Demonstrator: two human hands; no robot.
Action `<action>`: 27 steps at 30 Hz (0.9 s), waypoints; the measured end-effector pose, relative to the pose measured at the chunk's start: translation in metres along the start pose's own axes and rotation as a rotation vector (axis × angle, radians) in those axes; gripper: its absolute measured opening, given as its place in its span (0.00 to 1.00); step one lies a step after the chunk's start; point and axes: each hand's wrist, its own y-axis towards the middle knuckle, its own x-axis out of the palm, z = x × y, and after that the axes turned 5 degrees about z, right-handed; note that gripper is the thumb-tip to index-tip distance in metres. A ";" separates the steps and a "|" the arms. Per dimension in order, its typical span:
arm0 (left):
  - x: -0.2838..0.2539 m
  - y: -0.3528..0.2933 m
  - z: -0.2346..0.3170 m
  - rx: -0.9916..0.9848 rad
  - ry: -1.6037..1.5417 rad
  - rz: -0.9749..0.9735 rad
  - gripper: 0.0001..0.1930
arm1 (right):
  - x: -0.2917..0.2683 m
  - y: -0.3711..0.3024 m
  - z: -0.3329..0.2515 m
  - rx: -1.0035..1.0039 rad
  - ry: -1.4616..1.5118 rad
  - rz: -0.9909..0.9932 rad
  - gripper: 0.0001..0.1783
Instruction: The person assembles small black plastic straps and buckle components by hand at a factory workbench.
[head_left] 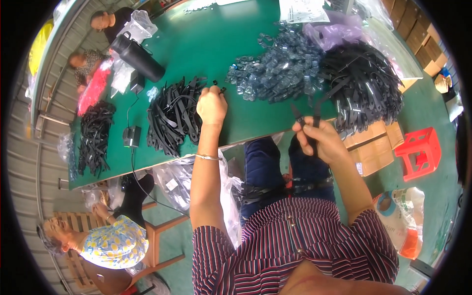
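Note:
My left hand (212, 105) is closed at the right side of a pile of black straps (172, 118) on the green table. Small dark bits show at its fingertips; what it grips is too small to make out. Beyond the table's front edge, my right hand (322, 140) pinches a black strap (317, 114), part of which sticks up above the fingers. Behind the right hand lies a heap of clear bluish plastic pieces (280, 66). A larger heap of black straps (364, 83) is to its right.
On the green table (206, 44) are a black bottle (137, 56), a small black box with a cable (131, 136), another strap pile (94, 137) and a purple bag (339, 33). Cardboard boxes (371, 147) and a red stool (418, 153) stand right. A person (113, 241) sits at left; others are beyond.

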 end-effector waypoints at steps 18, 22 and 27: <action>0.001 0.010 0.035 -0.235 -0.292 -0.340 0.16 | 0.003 0.001 0.004 0.024 -0.042 0.033 0.13; -0.001 0.000 0.043 -0.253 -0.284 -0.360 0.13 | 0.003 -0.003 0.008 0.004 -0.097 0.083 0.16; 0.000 -0.001 0.044 -0.256 -0.213 -0.320 0.12 | 0.008 -0.003 0.014 0.006 -0.201 0.108 0.16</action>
